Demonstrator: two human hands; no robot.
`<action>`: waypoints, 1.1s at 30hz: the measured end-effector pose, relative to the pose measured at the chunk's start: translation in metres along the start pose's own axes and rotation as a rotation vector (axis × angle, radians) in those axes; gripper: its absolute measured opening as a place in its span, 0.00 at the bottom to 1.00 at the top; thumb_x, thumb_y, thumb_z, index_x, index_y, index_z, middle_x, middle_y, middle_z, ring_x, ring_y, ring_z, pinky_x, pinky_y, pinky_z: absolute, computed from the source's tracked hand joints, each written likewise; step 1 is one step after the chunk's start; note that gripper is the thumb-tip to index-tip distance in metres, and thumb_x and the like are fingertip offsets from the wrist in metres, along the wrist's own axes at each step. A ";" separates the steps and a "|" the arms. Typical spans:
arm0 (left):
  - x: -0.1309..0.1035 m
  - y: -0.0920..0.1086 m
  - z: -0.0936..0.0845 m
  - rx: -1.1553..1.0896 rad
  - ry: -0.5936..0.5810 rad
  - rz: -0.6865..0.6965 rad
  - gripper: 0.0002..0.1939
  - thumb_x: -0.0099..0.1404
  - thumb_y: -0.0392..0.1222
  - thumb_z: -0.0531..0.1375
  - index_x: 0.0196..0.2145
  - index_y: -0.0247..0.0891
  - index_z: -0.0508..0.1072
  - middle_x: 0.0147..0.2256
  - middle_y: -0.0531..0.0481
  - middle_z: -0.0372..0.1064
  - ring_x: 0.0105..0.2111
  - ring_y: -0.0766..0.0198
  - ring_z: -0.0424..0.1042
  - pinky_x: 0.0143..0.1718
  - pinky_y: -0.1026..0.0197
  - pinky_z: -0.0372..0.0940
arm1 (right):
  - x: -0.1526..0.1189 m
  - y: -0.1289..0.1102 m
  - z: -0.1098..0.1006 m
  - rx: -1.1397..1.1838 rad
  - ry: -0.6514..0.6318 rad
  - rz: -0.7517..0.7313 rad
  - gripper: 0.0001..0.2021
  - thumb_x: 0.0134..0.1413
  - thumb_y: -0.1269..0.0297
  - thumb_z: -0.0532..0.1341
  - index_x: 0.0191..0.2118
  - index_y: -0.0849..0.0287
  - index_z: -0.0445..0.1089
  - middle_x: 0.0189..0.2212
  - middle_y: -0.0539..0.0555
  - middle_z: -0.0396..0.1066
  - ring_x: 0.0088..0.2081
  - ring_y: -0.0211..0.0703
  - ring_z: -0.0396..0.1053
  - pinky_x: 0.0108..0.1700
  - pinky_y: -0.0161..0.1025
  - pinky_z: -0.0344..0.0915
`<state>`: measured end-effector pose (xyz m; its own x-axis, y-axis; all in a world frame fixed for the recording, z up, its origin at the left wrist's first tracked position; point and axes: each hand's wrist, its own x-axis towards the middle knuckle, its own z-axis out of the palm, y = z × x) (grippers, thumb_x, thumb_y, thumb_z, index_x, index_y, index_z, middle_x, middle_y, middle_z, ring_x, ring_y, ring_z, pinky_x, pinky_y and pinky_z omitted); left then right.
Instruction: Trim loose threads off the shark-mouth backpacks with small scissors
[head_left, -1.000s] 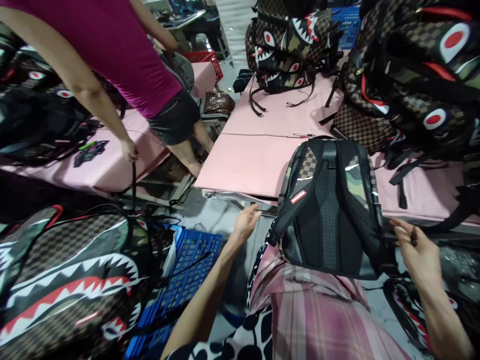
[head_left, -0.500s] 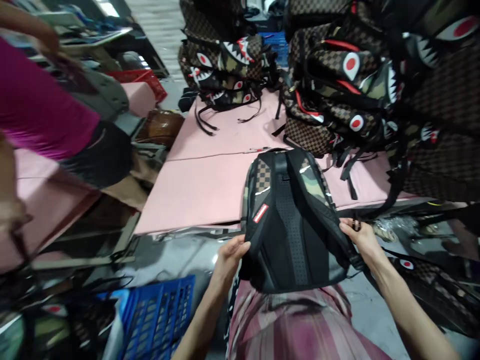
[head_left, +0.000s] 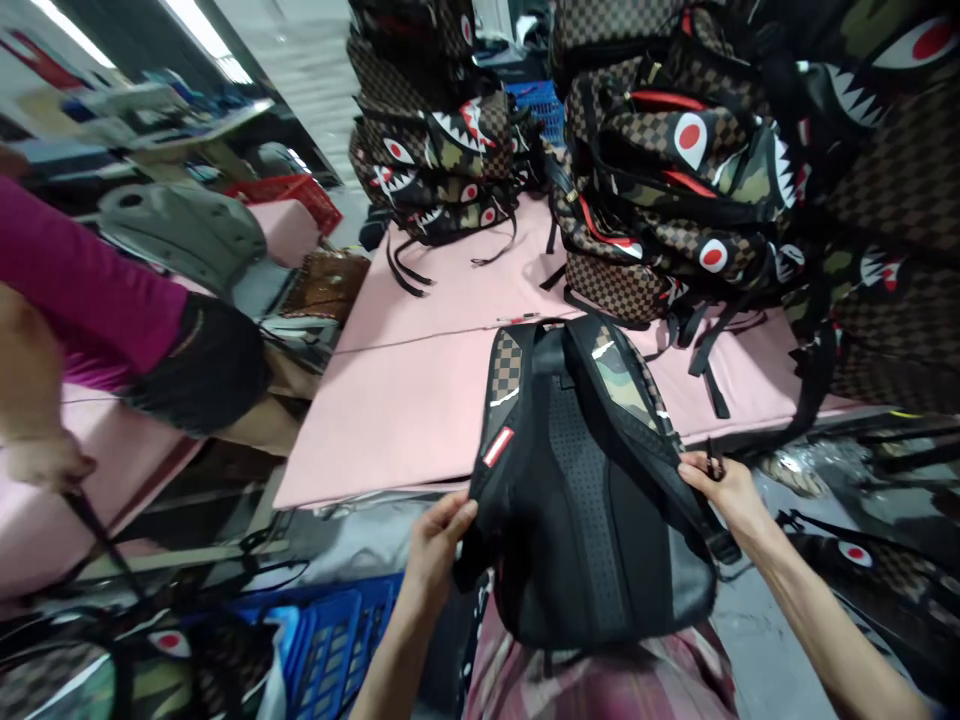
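A black backpack [head_left: 585,490] lies at the near edge of the pink-topped table, its padded back and both shoulder straps facing up. The straps carry checkered and camouflage patches, and a red-and-white label [head_left: 498,447] shows on the left one. My left hand [head_left: 442,525] pinches the left shoulder strap's outer edge, thumb on top. On the other side, my right hand [head_left: 716,482] grips the right strap between thumb and fingers, with a small dark item by its fingers that I cannot make out. The backpack's lower part hangs over my lap.
Stacked patterned backpacks [head_left: 675,190] fill the back right of the pink table [head_left: 405,400]; another stack [head_left: 442,160] stands at the back. A person in a magenta top [head_left: 112,300] is at left. Blue crate [head_left: 337,630] at lower left; more bags lie low on the right.
Both straps are spread further from the back panel, and the backpack has come lower in view. My left hand has moved left and slightly down. The person at left has lowered an arm.
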<state>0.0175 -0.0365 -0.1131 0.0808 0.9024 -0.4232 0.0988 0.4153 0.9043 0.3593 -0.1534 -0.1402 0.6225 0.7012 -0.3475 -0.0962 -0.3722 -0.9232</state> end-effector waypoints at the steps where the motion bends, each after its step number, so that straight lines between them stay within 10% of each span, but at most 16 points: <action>1: 0.010 0.008 0.000 -0.021 0.054 0.045 0.17 0.45 0.48 0.65 0.29 0.33 0.74 0.22 0.53 0.70 0.21 0.69 0.65 0.23 0.69 0.59 | 0.009 -0.008 0.003 0.046 0.000 -0.006 0.20 0.29 0.55 0.71 0.30 0.63 0.74 0.28 0.55 0.74 0.29 0.44 0.70 0.32 0.38 0.65; 7: 0.077 0.033 0.014 0.206 -0.009 0.051 0.17 0.48 0.45 0.61 0.34 0.33 0.71 0.20 0.54 0.66 0.18 0.68 0.64 0.20 0.66 0.60 | 0.085 -0.061 0.043 0.352 -0.207 0.098 0.16 0.32 0.56 0.70 0.23 0.61 0.66 0.13 0.44 0.60 0.14 0.28 0.52 0.15 0.29 0.48; 11: 0.117 0.070 0.034 0.385 0.248 0.477 0.17 0.55 0.43 0.57 0.42 0.33 0.69 0.42 0.42 0.70 0.41 0.58 0.70 0.46 0.56 0.63 | 0.111 -0.069 0.060 0.396 -0.348 0.168 0.20 0.36 0.54 0.67 0.17 0.58 0.55 0.10 0.40 0.45 0.12 0.27 0.43 0.13 0.29 0.43; 13: 0.144 0.101 0.066 0.476 0.263 0.747 0.17 0.60 0.44 0.54 0.45 0.36 0.68 0.46 0.43 0.68 0.47 0.57 0.67 0.52 0.54 0.59 | 0.116 -0.063 0.059 0.437 -0.409 0.181 0.22 0.36 0.54 0.67 0.17 0.57 0.51 0.10 0.40 0.42 0.13 0.27 0.41 0.13 0.28 0.42; 16: 0.199 0.142 0.139 0.560 -0.044 0.914 0.17 0.61 0.40 0.54 0.47 0.35 0.69 0.50 0.43 0.67 0.52 0.57 0.63 0.56 0.54 0.55 | 0.127 -0.047 0.053 0.562 -0.520 0.224 0.22 0.35 0.57 0.69 0.19 0.58 0.51 0.11 0.39 0.39 0.13 0.25 0.35 0.13 0.26 0.40; 22: 0.290 0.156 0.237 0.524 -0.637 0.842 0.19 0.62 0.40 0.53 0.50 0.35 0.70 0.50 0.45 0.68 0.50 0.60 0.66 0.55 0.59 0.55 | 0.146 -0.036 0.038 0.628 -0.611 0.366 0.19 0.35 0.60 0.69 0.21 0.58 0.55 0.14 0.39 0.38 0.16 0.26 0.33 0.13 0.25 0.41; 33: 0.318 0.145 0.268 0.453 -0.652 0.447 0.18 0.53 0.52 0.60 0.24 0.32 0.77 0.26 0.49 0.73 0.29 0.63 0.69 0.34 0.63 0.63 | 0.166 -0.030 0.010 0.440 -0.349 0.350 0.10 0.34 0.64 0.67 0.24 0.60 0.66 0.12 0.42 0.50 0.13 0.27 0.42 0.13 0.27 0.44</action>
<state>0.3234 0.2797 -0.1316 0.7363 0.6676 -0.1107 0.2930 -0.1670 0.9414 0.4576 -0.0197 -0.1713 0.2154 0.7677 -0.6035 -0.6013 -0.3827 -0.7014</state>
